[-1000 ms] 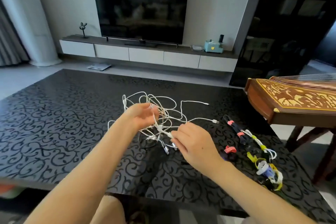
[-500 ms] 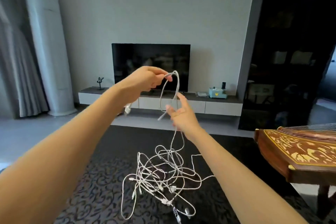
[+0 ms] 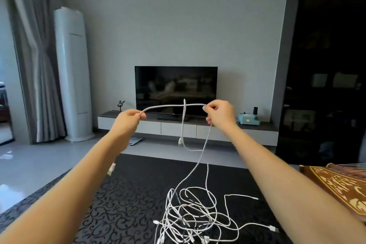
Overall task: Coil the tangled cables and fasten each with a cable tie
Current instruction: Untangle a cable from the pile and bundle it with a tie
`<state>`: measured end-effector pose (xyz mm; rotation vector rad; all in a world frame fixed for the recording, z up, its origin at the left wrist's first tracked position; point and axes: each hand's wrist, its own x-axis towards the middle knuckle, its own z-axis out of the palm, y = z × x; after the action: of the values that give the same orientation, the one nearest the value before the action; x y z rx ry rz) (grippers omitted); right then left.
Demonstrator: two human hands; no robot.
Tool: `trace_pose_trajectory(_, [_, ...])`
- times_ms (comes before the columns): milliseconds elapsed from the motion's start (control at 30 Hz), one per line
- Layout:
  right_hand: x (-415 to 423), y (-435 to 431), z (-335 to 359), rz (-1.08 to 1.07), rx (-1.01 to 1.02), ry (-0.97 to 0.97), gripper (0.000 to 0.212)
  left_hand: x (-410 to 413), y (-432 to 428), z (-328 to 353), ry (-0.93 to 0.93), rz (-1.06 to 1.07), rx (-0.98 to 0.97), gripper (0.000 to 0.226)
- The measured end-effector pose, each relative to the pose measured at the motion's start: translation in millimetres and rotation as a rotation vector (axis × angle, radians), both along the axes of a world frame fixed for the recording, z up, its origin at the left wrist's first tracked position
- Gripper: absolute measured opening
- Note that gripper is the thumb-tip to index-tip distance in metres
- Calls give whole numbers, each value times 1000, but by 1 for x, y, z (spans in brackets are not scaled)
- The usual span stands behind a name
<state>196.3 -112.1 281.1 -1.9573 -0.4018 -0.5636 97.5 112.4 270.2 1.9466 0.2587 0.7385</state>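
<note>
Soft daylight is coming in from nine o'clock past the curtain (image 3: 37,65) and glaring pale off the floor (image 3: 29,164). The room is reading dim and grey, and the dark cabinet (image 3: 326,65) at three o'clock is swallowing detail. The television (image 3: 176,87) is mirroring faint shapes. My left hand (image 3: 126,123) is smearing slightly with motion, the white cable (image 3: 172,106) it's pinching is showing crisp, and the lens is bowing the edges.

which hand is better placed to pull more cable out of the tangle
Right, probably: the right hand pinches the white cable where it runs down to the tangle. The left hand pinches only the span's other end.
</note>
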Motion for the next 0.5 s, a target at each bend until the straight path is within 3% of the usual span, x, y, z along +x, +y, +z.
trace_pose_trajectory(133, [-4, 12, 73, 18, -172, -586, 5, 7, 16, -33, -80, -5, 88, 28])
trace_pose_trajectory(200, [-5, 23, 87, -90, -324, -903, 8, 14, 20, -34, -141, 22, 37, 28])
trace_pose_trajectory(233, [-5, 24, 88, -202, -412, -963, 10, 18, 23, -35, -151, 44, 4, 28])
trace_pose_trajectory(267, [-4, 21, 85, -325, -538, -907, 13, 21, 26, -35, -142, 75, -27, 29])
trace_pose_trajectory(367, [2, 3, 58, -584, -967, -429, 22, 27, 42, -52, -59, 172, -114, 28])
trace_pose_trajectory(433, [1, -8, 43, -474, -887, -112, 27, 31, 55, -72, 42, 199, -153, 27])
trace_pose_trajectory(500, [-2, -12, 32, -50, -508, 281, 35, 35, 63, -94, 172, 155, -141, 26])
